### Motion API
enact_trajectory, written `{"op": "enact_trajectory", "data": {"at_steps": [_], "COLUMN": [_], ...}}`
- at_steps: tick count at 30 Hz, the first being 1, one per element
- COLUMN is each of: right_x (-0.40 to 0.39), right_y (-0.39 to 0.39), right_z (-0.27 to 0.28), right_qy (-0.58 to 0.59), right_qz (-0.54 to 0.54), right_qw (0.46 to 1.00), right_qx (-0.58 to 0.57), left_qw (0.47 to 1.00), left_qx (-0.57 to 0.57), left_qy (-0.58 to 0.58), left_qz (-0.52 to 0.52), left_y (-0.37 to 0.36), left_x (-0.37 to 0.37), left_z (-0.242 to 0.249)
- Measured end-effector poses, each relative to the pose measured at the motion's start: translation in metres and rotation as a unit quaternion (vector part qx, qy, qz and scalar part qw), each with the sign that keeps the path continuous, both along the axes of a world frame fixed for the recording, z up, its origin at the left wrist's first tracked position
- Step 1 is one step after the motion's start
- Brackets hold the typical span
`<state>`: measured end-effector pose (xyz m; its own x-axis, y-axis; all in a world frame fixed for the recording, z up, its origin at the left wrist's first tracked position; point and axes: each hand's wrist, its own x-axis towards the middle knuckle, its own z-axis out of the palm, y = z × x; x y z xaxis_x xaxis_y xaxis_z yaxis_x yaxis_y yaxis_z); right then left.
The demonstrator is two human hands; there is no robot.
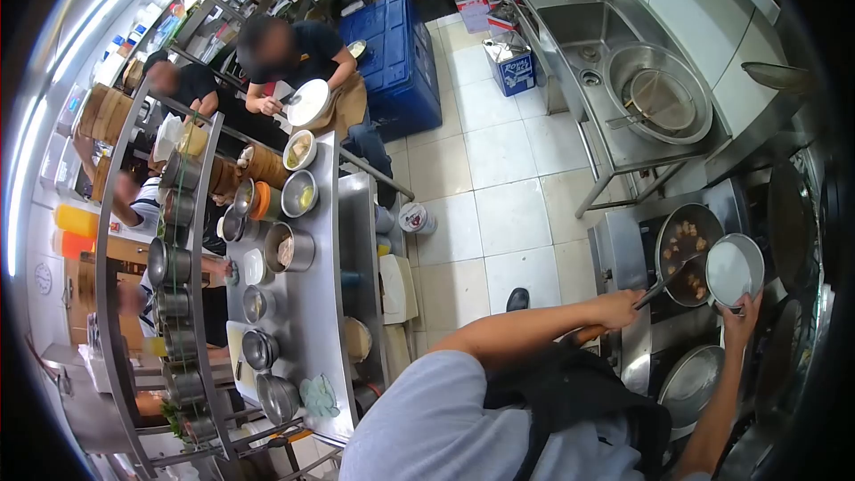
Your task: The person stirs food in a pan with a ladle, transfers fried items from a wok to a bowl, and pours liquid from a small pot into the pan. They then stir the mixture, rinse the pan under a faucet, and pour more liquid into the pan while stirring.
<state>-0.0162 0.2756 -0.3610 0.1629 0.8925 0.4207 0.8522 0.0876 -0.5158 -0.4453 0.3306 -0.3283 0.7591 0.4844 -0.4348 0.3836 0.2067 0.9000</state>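
Note:
My left hand (617, 308) is closed round a long-handled ladle (659, 289) whose wooden end shows behind my fist. The ladle's head lies down in a wok (663, 254) on the stove, where brown pieces of food (684, 243) sit in dark liquid. Fingers at its near rim, my right hand (739, 319) grips a round metal bowl (736, 267) with a pale inside. The bowl is close beside the wok and overlaps its right rim in this view.
Below the wok, a wide metal pan (692, 383) rests on the stove. A sink counter (614, 138) holds a large basin (695, 116). Left stands a steel table (325, 303) with several bowls and pots. Beyond it, a co-worker (298, 58) holds a white bowl (308, 103) near blue bins (392, 67).

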Motion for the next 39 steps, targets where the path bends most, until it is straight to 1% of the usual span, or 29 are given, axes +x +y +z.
{"op": "enact_trajectory", "data": {"at_steps": [2,3,4,6,7,8,9,10,11,12,13,14,15,16,17,18,19,20,21,23,24,26,30,32,33,35,36,37,39], "right_x": [0.003,0.006,0.012,0.028,0.022,0.042,0.041,0.021,0.006,-0.031,-0.043,-0.036,-0.045,-0.050,-0.051,-0.053,-0.055,-0.059,-0.059,-0.058,-0.058,-0.056,-0.056,-0.053,-0.054,-0.055,-0.055,-0.056,-0.057], "right_y": [-0.001,-0.001,0.000,-0.002,-0.002,-0.007,-0.008,-0.008,-0.008,0.001,0.005,0.008,0.007,0.004,0.006,0.007,0.007,0.006,0.005,0.004,0.003,0.002,-0.001,-0.002,-0.003,-0.003,-0.004,-0.004,-0.005], "right_z": [-0.005,-0.007,-0.014,-0.035,-0.039,-0.063,-0.068,-0.042,-0.031,0.026,0.038,0.037,0.053,0.062,0.070,0.075,0.081,0.089,0.090,0.093,0.093,0.092,0.090,0.086,0.086,0.088,0.090,0.091,0.091], "right_qy": [0.004,0.007,0.007,0.085,0.039,0.074,0.066,0.066,0.053,-0.022,0.022,-0.016,-0.054,-0.009,-0.008,-0.040,-0.072,-0.024,-0.022,-0.012,-0.010,-0.029,-0.023,-0.041,-0.039,-0.017,-0.016,-0.006,0.005], "right_qz": [0.000,0.008,0.016,-0.005,0.019,-0.014,-0.030,-0.090,-0.057,-0.071,-0.092,-0.045,-0.060,-0.100,-0.114,-0.116,-0.115,-0.113,-0.118,-0.105,-0.110,-0.099,-0.111,-0.101,-0.106,-0.105,-0.108,-0.107,-0.104], "right_qw": [1.000,1.000,1.000,0.996,0.997,0.996,0.997,0.993,0.997,0.996,0.995,0.998,0.996,0.994,0.992,0.991,0.990,0.991,0.991,0.991,0.991,0.992,0.991,0.992,0.991,0.990,0.989,0.989,0.989], "right_qx": [0.000,0.011,0.022,-0.026,0.068,0.036,0.027,-0.042,0.000,-0.053,-0.029,0.034,0.027,-0.047,-0.047,-0.043,-0.040,-0.065,-0.063,-0.084,-0.082,-0.074,-0.070,-0.069,-0.067,-0.098,-0.096,-0.101,-0.106], "left_qw": [0.987,0.987,0.980,0.967,0.963,0.966,0.944,0.941,0.951,0.942,0.950,0.956,0.956,0.944,0.927,0.926,0.977,0.996,0.996,0.993,0.993,0.985,0.978,0.992,0.992,0.992,0.990,0.990,0.974], "left_qx": [0.156,0.159,0.197,0.247,0.261,0.253,0.331,0.337,0.300,0.332,0.298,0.267,0.257,0.317,0.371,0.373,0.204,0.029,0.032,-0.092,-0.090,-0.162,-0.202,-0.116,-0.113,-0.008,0.015,0.017,0.144], "left_qy": [0.021,0.021,0.036,0.055,0.053,0.053,0.019,0.038,0.071,0.054,0.092,0.124,0.140,0.086,0.034,0.030,0.044,0.061,0.062,0.006,0.009,-0.024,-0.013,0.052,0.054,0.124,0.143,0.143,0.172], "left_qz": [-0.002,-0.003,-0.009,-0.022,-0.035,-0.028,0.003,-0.002,-0.003,0.006,0.010,0.003,0.004,0.023,0.048,0.039,0.050,0.061,0.056,0.077,0.072,0.057,0.044,0.016,0.011,0.005,-0.001,-0.002,-0.011], "left_y": [0.000,0.004,0.007,0.010,0.016,0.019,0.019,0.019,0.023,0.025,0.025,0.024,0.024,0.023,0.027,0.027,0.023,0.019,0.015,0.009,0.007,0.003,-0.001,0.000,0.000,0.001,0.003,0.006,0.010], "left_x": [-0.012,-0.017,-0.021,-0.026,-0.031,-0.032,-0.032,-0.031,-0.027,-0.025,-0.019,-0.011,-0.002,0.007,0.016,0.024,0.036,0.043,0.047,0.053,0.051,0.043,0.009,-0.010,-0.017,-0.030,-0.034,-0.036,-0.039], "left_z": [-0.020,-0.028,-0.037,-0.049,-0.048,-0.043,-0.059,-0.034,-0.026,-0.039,-0.022,-0.008,-0.010,-0.042,-0.067,-0.054,-0.029,-0.015,-0.015,-0.017,-0.018,-0.020,-0.001,0.018,0.029,0.051,0.058,0.058,0.054]}}
